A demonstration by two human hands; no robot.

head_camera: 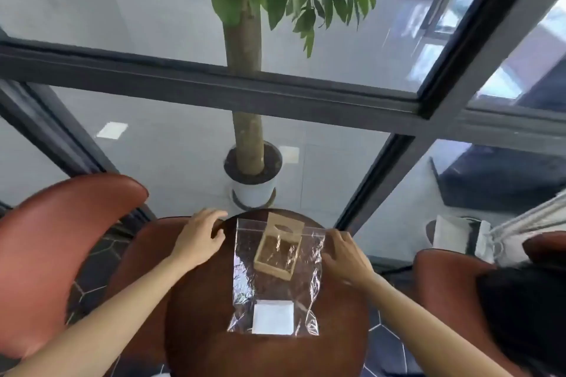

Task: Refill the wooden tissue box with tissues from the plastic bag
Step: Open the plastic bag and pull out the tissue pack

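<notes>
A clear plastic bag (245,272) lies flat on the round dark wooden table (199,330). A white stack of tissues (273,317) sits inside the bag at its near end. The wooden tissue box (277,254) shows through the crinkled plastic at the far end, open side up. Its slotted lid (286,225) pokes out past the bag's zip edge. I cannot tell whether the box is inside the bag or under it. My left hand (199,239) rests on the table's far-left rim with its fingers spread. My right hand (347,255) touches the bag's right edge near the top corner, fingers apart.
Red-brown chairs stand to the left (61,254) and right (444,278) of the table. Behind the table is a potted tree in a white pot (252,190) beyond a dark-framed glass wall (214,82). A white bag (450,232) and dark hair (526,315) are at the right.
</notes>
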